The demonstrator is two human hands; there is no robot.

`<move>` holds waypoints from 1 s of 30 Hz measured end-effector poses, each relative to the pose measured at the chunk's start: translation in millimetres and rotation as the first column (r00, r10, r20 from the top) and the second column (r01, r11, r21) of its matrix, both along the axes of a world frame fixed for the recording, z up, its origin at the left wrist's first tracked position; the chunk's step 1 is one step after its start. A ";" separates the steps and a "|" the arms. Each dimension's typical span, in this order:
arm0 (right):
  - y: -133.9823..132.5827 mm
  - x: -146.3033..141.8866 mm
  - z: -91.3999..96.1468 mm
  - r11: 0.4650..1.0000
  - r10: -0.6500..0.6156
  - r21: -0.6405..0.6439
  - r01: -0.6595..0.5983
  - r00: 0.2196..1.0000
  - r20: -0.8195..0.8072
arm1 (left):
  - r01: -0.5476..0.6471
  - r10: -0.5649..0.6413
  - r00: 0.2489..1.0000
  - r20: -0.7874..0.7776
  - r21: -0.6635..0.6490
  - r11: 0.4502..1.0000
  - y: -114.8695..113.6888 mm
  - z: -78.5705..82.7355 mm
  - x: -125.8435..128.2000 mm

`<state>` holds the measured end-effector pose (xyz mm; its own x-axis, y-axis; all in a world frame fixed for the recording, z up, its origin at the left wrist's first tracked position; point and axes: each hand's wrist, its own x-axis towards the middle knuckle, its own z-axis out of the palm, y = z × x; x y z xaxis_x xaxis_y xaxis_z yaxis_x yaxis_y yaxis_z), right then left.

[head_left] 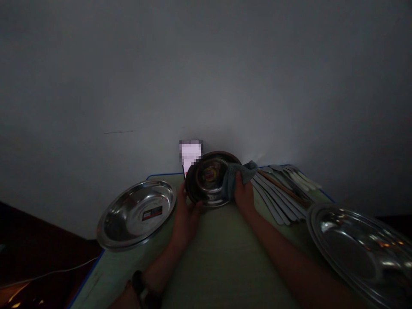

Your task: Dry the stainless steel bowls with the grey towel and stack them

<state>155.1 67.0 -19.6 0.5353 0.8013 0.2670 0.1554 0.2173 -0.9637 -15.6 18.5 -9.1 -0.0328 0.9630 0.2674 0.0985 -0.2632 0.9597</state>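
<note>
A round steel basin is held up, tilted, over the middle of the table, with a coloured label on its bottom. My left hand is closed on its left rim, thumb near the front edge. In my right hand is a grey-green cloth, pressed against the basin's right inner side and rim. The fingers behind the cloth are partly hidden. A lit phone leans on the wall just behind the basin, its lower part covered by it.
A steel basin with a dark label stands at the left on the green table. Several metal utensils lie fanned out at the right, near a large steel basin. A wall rises behind; a white cable runs at lower left.
</note>
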 end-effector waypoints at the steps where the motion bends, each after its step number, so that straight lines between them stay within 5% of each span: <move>1: 0.2 -1.0 -0.2 1.000 -0.009 -0.013 0.009 1.000 0.003 | -0.002 0.002 1.000 0.014 -0.024 1.000 0.8 -0.9 -0.5; 12: -0.6 0.9 0.2 0.985 -0.138 0.114 0.128 0.987 0.078 | -0.058 0.086 0.987 -0.135 0.195 0.979 -6.1 0.4 4.2; 18: -4.9 7.0 6.3 0.999 -0.044 0.035 0.038 0.983 0.177 | -0.065 0.099 0.984 -0.148 0.219 0.974 -6.2 0.4 2.7; 30: -5.6 6.0 10.5 0.991 0.064 -0.128 -0.027 0.953 0.295 | -0.094 0.085 0.994 0.070 0.128 0.987 -2.8 -0.7 -0.7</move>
<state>161.0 61.4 -9.2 0.4084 0.8592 0.3081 0.4325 0.1151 -0.8942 -16.4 15.7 -9.8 -0.1384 0.9122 0.3856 0.0670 -0.3798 0.9226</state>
